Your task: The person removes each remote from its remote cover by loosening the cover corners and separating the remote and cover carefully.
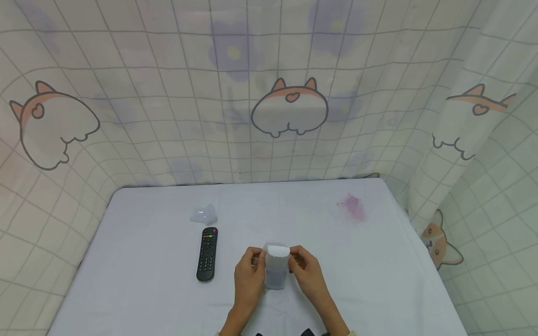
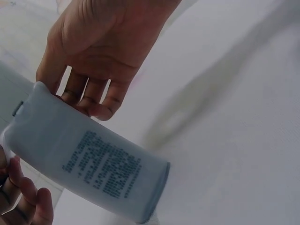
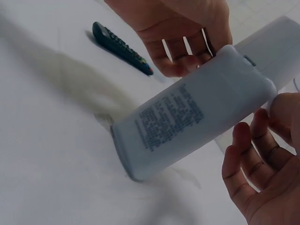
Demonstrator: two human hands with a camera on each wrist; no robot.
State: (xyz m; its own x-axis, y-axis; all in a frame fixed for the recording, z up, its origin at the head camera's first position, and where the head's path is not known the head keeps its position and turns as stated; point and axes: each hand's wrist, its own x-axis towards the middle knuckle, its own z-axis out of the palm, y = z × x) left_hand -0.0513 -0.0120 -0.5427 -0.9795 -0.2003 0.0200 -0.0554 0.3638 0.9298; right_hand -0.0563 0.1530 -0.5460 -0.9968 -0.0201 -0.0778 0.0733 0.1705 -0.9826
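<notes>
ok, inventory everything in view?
Table: 1, white-covered, foreground centre
Curtain: count unclear, white, printed, behind table
Case: 1, whitish with dark print, front centre
White block: 1, white, projecting from case
Remote: 1, black, left of case
Plastic piece: 1, clear, beyond remote
Stain: 1, pink, table's far right
Dark pieces: several, black, bottom edge
Cuffs: 2, pale yellow, bottom edge
Left hand: 1, bare, case's left edge
Right hand: 1, bare, case's right edge
</notes>
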